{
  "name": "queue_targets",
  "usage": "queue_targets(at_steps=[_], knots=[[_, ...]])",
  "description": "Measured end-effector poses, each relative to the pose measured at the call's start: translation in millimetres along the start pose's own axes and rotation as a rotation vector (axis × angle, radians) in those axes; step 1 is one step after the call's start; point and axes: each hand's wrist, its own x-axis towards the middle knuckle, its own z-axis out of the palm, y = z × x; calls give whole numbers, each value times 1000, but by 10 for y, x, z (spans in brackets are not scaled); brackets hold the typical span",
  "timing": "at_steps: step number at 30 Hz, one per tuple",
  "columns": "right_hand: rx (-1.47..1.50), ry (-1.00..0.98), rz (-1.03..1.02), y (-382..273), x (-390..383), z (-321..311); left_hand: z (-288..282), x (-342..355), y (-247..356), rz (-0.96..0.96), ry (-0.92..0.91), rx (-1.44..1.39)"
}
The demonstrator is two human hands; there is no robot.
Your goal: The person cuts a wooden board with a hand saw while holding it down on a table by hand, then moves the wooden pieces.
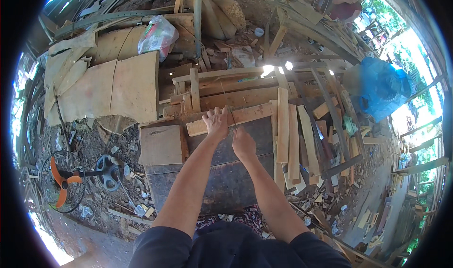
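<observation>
A light wooden plank (252, 112) lies crosswise on a dark, worn work surface (203, 183). My left hand (216, 124) grips its left part with bent fingers. My right hand (243, 143) is closed round the near end of a thin blade (231, 113), apparently a saw, which crosses the plank just right of my left hand; its handle is mostly hidden. Left of the plank lies a square board (160, 145), and to the right several loose slats (295, 143) lie side by side.
Large plywood sheets (101, 88) with a plastic bag (158, 36) lie back left, beside a metal post (197, 20). An orange-bladed fan (63, 183) stands left among scrap. A blue plastic bag (382, 88) is at the right. Another person (344, 10) is at the back right.
</observation>
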Motion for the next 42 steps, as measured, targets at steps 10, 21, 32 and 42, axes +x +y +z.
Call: queue_targets(at_steps=[10, 21, 32, 42], knots=[[35, 89, -36, 146, 124, 88, -33, 16, 113, 6, -1, 2], [66, 65, -21, 81, 132, 88, 23, 27, 42, 9, 12, 5], [14, 57, -46, 131, 31, 63, -11, 4, 52, -1, 46, -6], [26, 53, -45, 189, -51, 87, -11, -9, 41, 22, 68, -37]])
